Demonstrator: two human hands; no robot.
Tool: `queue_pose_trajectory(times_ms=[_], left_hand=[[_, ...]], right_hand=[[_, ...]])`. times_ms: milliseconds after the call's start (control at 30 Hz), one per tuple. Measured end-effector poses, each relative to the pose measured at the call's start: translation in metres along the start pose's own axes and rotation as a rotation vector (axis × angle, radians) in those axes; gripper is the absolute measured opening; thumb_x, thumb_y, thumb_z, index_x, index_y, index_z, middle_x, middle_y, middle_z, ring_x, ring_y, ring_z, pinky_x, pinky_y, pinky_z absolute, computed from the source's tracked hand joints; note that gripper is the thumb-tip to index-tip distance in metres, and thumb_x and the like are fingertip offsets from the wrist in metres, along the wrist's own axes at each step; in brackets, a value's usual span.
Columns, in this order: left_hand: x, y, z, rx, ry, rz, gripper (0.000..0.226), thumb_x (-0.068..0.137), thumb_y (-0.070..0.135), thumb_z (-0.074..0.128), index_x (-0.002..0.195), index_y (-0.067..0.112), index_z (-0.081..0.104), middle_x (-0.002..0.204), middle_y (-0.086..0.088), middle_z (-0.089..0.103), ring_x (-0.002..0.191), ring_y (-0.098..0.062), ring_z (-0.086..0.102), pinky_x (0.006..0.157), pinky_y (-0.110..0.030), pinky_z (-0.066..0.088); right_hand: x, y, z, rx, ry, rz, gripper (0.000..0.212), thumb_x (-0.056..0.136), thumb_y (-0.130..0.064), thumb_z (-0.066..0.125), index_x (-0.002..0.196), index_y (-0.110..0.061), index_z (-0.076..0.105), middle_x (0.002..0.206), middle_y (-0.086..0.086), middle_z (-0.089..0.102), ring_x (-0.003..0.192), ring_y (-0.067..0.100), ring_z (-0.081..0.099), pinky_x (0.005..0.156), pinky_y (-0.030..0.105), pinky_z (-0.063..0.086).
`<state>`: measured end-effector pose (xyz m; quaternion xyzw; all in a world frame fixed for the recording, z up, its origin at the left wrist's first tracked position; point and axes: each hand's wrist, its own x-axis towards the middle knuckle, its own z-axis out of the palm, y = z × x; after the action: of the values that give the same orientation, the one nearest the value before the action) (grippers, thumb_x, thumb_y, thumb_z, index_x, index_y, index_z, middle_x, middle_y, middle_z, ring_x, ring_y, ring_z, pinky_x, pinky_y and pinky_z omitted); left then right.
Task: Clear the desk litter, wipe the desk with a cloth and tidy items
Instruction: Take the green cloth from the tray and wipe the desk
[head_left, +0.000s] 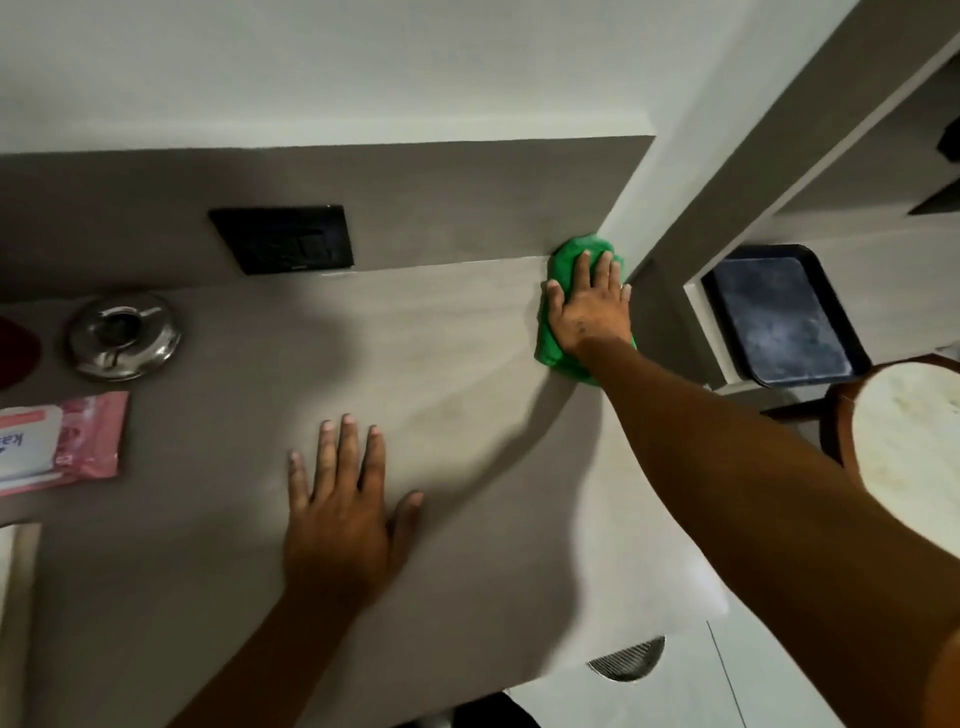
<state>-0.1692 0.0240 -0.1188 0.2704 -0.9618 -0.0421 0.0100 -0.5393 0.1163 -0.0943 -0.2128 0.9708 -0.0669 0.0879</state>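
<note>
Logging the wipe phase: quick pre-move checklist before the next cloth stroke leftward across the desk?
1. Right hand flat on the green cloth: ok.
2. Cloth in the far right corner of the desk, a fair start for the stroke: ok.
3. Left hand spread on the desk, in the stroke's path: not ok.
4. Metal ashtray and pink wipes pack on the left part: not ok, shift before wiping there.
5. Surface clean where wiped: cannot tell.
</note>
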Motion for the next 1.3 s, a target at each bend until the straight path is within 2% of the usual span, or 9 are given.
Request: queue_pose_trajectory(times_ms=[133, 500, 567, 667, 767, 867, 933, 1067, 1300], left_hand=[[0.001, -0.003, 0.004, 0.013, 0.023, 0.003, 0.080, 0.095, 0.065, 0.030, 0.155, 0.013, 0.027, 0.165, -0.016, 0.017, 0.155, -0.033, 0.007, 0.122, -0.061, 0.010], [0.005, 0.002, -0.021, -0.112, -0.126, -0.079, 0.071, 0.097, 0.058, 0.008, 0.156, 0.023, 0.025, 0.167, -0.009, 0.014, 0.155, -0.028, 0.005, 0.124, -0.057, 0.003], [0.007, 0.002, -0.024, -0.213, -0.132, -0.124, 0.075, 0.093, 0.066, 0.005, 0.151, 0.029, 0.032, 0.167, -0.005, 0.016, 0.155, -0.026, 0.004, 0.123, -0.057, 0.002], [0.022, 0.012, -0.026, -0.387, -0.199, -0.221, 0.087, 0.076, 0.092, 0.013, 0.139, 0.039, 0.042, 0.167, 0.001, 0.012, 0.155, -0.026, -0.002, 0.121, -0.060, -0.005], [0.041, 0.040, -0.034, -0.338, -0.306, -0.147, 0.101, 0.062, 0.097, 0.041, 0.142, 0.035, 0.037, 0.167, 0.003, 0.011, 0.154, -0.029, -0.003, 0.120, -0.057, -0.004], [0.056, 0.074, -0.042, -0.355, -0.273, -0.038, 0.079, 0.068, 0.064, 0.070, 0.135, 0.026, 0.049, 0.155, -0.002, 0.039, 0.148, -0.030, 0.027, 0.121, -0.043, 0.023], [0.063, 0.093, -0.049, -0.561, -0.233, -0.023, 0.042, 0.071, 0.033, 0.077, 0.108, 0.024, 0.060, 0.118, -0.003, 0.066, 0.114, -0.025, 0.060, 0.089, -0.024, 0.045], [0.083, 0.141, -0.065, -1.086, -0.322, -0.283, 0.031, 0.077, 0.005, 0.072, 0.103, 0.017, 0.059, 0.093, -0.002, 0.069, 0.080, -0.017, 0.066, 0.055, -0.014, 0.049], [0.183, 0.260, -0.079, -1.512, -0.443, -0.330, 0.046, 0.071, -0.006, 0.070, 0.112, 0.012, 0.060, 0.103, -0.009, 0.075, 0.093, -0.027, 0.073, 0.083, -0.043, 0.061]], right_hand=[[0.000, -0.019, 0.004, -0.025, -0.041, -0.006, 0.078, 0.097, -0.061, 0.016, 0.158, -0.012, 0.007, 0.165, 0.019, -0.001, 0.152, 0.035, -0.005, 0.122, 0.053, 0.001], [-0.201, -0.039, 0.029, 0.006, -0.143, -0.676, 0.065, 0.101, -0.055, 0.023, 0.157, -0.021, 0.020, 0.166, 0.007, 0.008, 0.154, 0.024, -0.002, 0.123, 0.051, 0.009], [-0.243, -0.020, 0.021, 0.206, -0.129, -0.554, 0.063, 0.101, -0.054, 0.031, 0.155, -0.022, 0.027, 0.164, 0.006, 0.019, 0.153, 0.023, 0.011, 0.122, 0.049, 0.018], [-0.303, 0.005, 0.013, 0.306, 0.063, -0.078, 0.079, 0.088, -0.075, 0.041, 0.148, -0.022, 0.034, 0.148, 0.004, 0.044, 0.134, 0.024, 0.042, 0.109, 0.044, 0.041], [-0.337, 0.007, 0.019, 0.248, -0.048, 0.168, 0.095, 0.068, -0.082, 0.055, 0.137, -0.020, 0.038, 0.126, 0.004, 0.054, 0.112, 0.028, 0.054, 0.089, 0.043, 0.051], [-0.326, 0.004, 0.015, 0.570, -0.228, 0.383, 0.085, 0.057, -0.064, 0.076, 0.122, -0.019, 0.044, 0.106, 0.000, 0.062, 0.098, 0.026, 0.064, 0.079, 0.039, 0.055], [-0.312, 0.005, 0.009, 0.742, -0.323, 0.429, 0.063, 0.056, -0.046, 0.083, 0.107, -0.016, 0.061, 0.093, -0.002, 0.068, 0.086, 0.022, 0.068, 0.074, 0.038, 0.058], [-0.294, 0.030, -0.002, 1.023, -0.326, 0.571, 0.038, 0.059, -0.024, 0.087, 0.094, -0.018, 0.073, 0.086, 0.000, 0.076, 0.076, 0.017, 0.072, 0.074, 0.035, 0.062], [-0.215, 0.144, -0.057, 1.649, -0.064, 0.658, 0.036, 0.085, 0.011, 0.062, 0.114, -0.009, 0.059, 0.106, 0.015, 0.072, 0.091, 0.034, 0.072, 0.064, 0.037, 0.061]])
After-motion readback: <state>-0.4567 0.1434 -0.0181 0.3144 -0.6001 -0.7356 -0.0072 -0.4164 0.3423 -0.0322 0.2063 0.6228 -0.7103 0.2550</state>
